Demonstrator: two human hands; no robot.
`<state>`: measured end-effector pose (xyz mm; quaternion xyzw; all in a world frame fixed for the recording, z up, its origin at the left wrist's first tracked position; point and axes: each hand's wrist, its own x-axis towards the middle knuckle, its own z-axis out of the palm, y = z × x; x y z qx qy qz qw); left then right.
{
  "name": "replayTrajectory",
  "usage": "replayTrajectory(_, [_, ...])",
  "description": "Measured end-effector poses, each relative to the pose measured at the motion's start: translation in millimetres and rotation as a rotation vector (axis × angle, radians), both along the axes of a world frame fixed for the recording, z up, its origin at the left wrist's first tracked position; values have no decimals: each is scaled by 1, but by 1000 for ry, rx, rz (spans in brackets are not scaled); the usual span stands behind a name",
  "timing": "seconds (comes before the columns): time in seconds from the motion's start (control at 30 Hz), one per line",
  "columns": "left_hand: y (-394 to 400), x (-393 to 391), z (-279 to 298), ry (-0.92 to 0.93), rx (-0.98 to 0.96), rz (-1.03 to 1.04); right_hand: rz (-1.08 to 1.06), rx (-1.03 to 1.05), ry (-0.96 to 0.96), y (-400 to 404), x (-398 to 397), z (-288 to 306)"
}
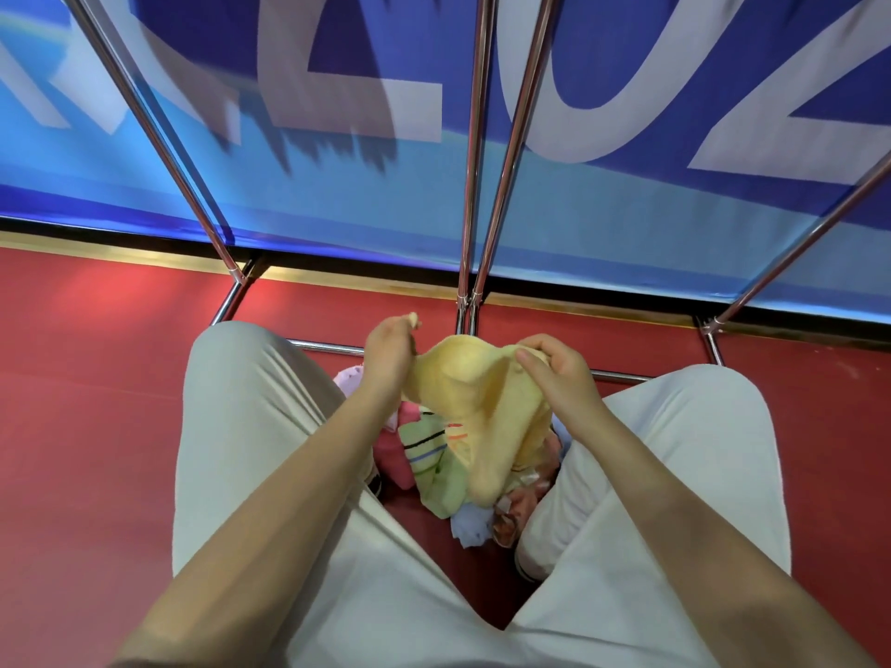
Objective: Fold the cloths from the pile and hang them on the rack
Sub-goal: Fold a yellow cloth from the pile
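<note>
head view looks down between my knees, and i have the yellow cloth [475, 402] lifted off the pile [434, 465] of mixed cloths on the red floor [96, 426]. my left hand [390, 354] pinches one corner of it, with a bit of yellow poking out above the curled fingers; my right hand [554, 368] has its fingers curled round the top edge on the other side. between the two grips the cloth sags in a bunched arc, and a long loose fold hangs down toward me over the pile.

what matters next, i judge, is that the held edge runs left to right between my hands, while the bulk trails near and low. that edge lies roughly parallel to the low rail of the rack [475, 137], which stands just beyond my hands, its chrome poles rising away against the blue banner [289, 195]. both hands sit about equally close to the rack, the left a touch farther out. the cloth isn't spread flat or folded yet, so pulling my hands apart to square the edge seems to come first.
</note>
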<state>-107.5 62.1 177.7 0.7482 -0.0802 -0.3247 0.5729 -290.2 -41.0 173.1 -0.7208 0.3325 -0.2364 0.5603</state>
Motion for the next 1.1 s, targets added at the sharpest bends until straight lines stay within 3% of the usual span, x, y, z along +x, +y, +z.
replayTrajectory(0.07, [-1, -17, -3, -126, -1, -107, 15, -50, -7, 3, 2, 3])
replayTrajectory(0.17, [-5, -31, -10, -158, -40, -199, 7, -71, -42, 4, 4, 7])
replayTrajectory(0.43, [-19, -44, -17, -122, -242, -251, -45, -63, -100, 3, 13, 11])
replayTrajectory(0.67, [-24, -56, -24, -97, -232, -436, -131, -68, -82, -4, 13, 3])
replayTrajectory(0.9, [-25, -54, -19, -154, -215, -362, -164, -129, 39, -6, 13, -7])
replayTrajectory(1.1, [-18, -41, -7, -174, -282, -132, 5, -178, 148, 1, 13, -15])
